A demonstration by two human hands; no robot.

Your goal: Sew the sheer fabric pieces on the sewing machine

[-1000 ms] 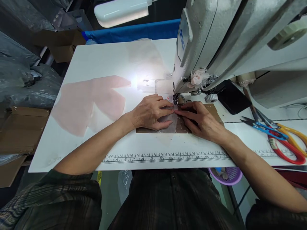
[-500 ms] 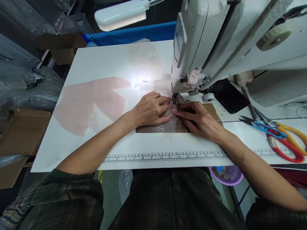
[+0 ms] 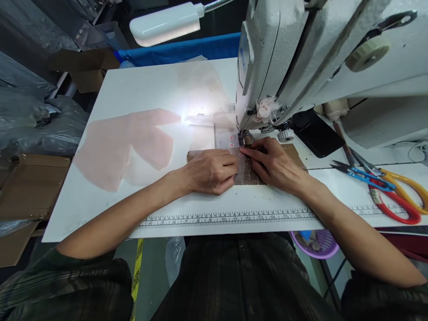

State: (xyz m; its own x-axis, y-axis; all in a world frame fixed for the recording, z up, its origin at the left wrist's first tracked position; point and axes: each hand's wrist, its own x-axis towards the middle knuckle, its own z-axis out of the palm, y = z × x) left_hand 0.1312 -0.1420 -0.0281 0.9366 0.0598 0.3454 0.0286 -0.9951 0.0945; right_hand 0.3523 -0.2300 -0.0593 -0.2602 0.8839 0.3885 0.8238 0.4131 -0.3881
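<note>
A strip of sheer pale fabric (image 3: 222,137) lies on the sewing machine bed, its edge running under the presser foot (image 3: 241,137). My left hand (image 3: 212,171) rests on the front part of the fabric, fingers curled in and closed on it. My right hand (image 3: 276,165) is just in front of the foot, thumb and fingertips closed on the fabric's right edge. Brown taped cardboard (image 3: 250,174) shows under both hands. The needle itself is too small to make out.
Pink sheer cut pieces (image 3: 117,142) lie at left on the white table (image 3: 83,214). A lamp (image 3: 165,23) hangs at the back. To the right are a black phone (image 3: 317,133), blue-handled snips (image 3: 368,176) and scissors (image 3: 396,203). A printed ruler (image 3: 227,219) lines the front edge.
My left hand has slid toward me from beside the presser foot, and its spread fingers have curled in. More fabric with reddish marks shows behind it. My right hand has barely moved.
</note>
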